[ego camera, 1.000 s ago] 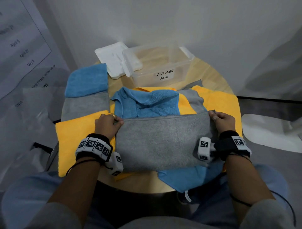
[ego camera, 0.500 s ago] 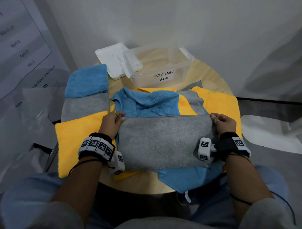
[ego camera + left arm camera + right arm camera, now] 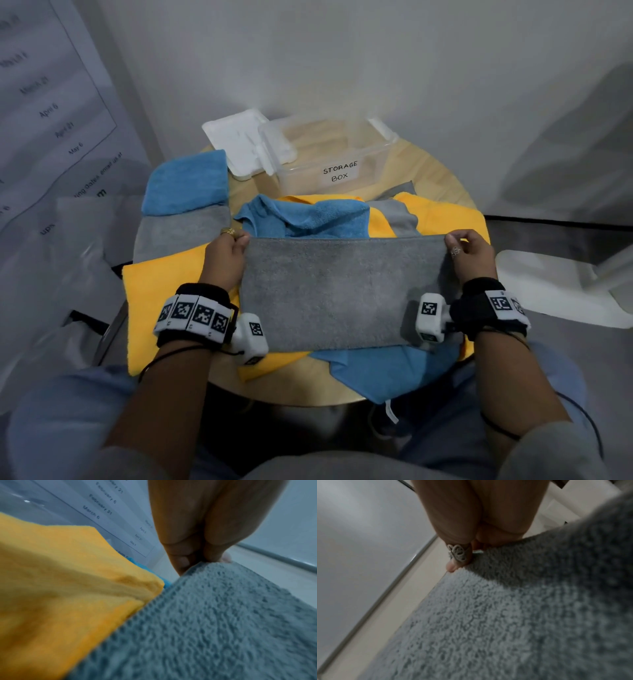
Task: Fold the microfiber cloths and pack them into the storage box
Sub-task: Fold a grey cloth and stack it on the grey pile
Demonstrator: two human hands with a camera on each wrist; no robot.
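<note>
A grey microfiber cloth (image 3: 339, 291), folded into a long strip, is held up over the pile of loose cloths. My left hand (image 3: 226, 255) pinches its far left corner (image 3: 199, 566) and my right hand (image 3: 471, 253) pinches its far right corner (image 3: 476, 555). Under it lie a crumpled blue cloth (image 3: 308, 217), yellow cloths (image 3: 442, 219) and another blue cloth (image 3: 387, 370) hanging over the near table edge. The clear storage box (image 3: 329, 154), labelled STORAGE BOX, stands empty at the back of the round table.
The white lid (image 3: 245, 144) lies left of the box. At the left edge sit a folded blue cloth (image 3: 186, 181), a folded grey cloth (image 3: 178, 233) and a yellow cloth (image 3: 161, 301). A wall rises close behind the table.
Both hands have lifted the far edge of the grey cloth and carried it slightly away from me. The strip now looks tauter between them.
</note>
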